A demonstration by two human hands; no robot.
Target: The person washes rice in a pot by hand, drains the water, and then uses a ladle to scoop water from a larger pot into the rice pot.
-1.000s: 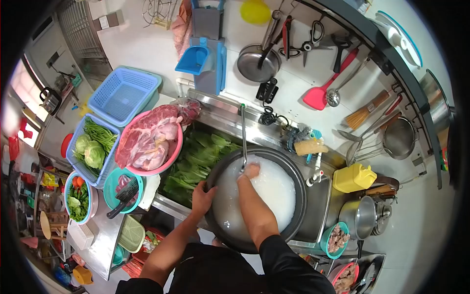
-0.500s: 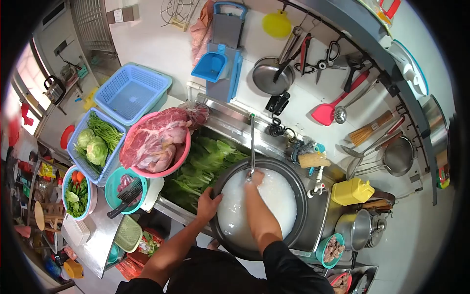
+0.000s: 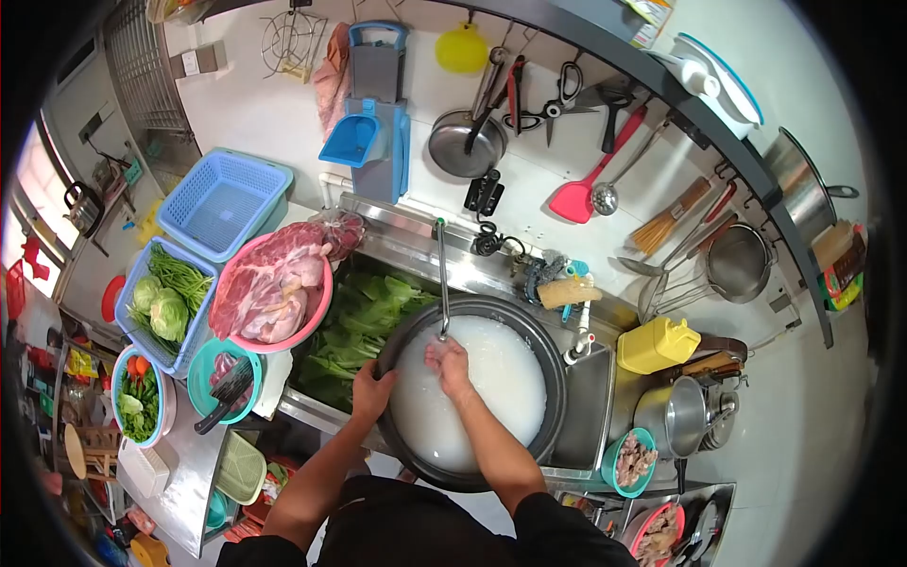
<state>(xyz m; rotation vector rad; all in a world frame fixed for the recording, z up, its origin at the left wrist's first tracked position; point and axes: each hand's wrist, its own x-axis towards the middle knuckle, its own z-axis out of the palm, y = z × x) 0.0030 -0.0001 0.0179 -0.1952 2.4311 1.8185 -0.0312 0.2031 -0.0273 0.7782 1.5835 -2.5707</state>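
Fingers of my left hand are gripping the rim of the pot, thumb resting along its edge. My right hand is hovering over the white liquid, fingers curling wetly just below the spout of the tap; whether they are holding anything, I cannot tell. Dark and wide, the round pot is sitting across the sink, smooth metal showing on its right side. To its left, broad wet leaves are lying limp; beyond them, marbled raw meat is heaping over a pink bowl. A pan and a red spatula are hanging on the pale wall. I am counting one pot, one tap, one cleaver lying on a teal bowl, two blue baskets, two cabbages and one yellow jug.
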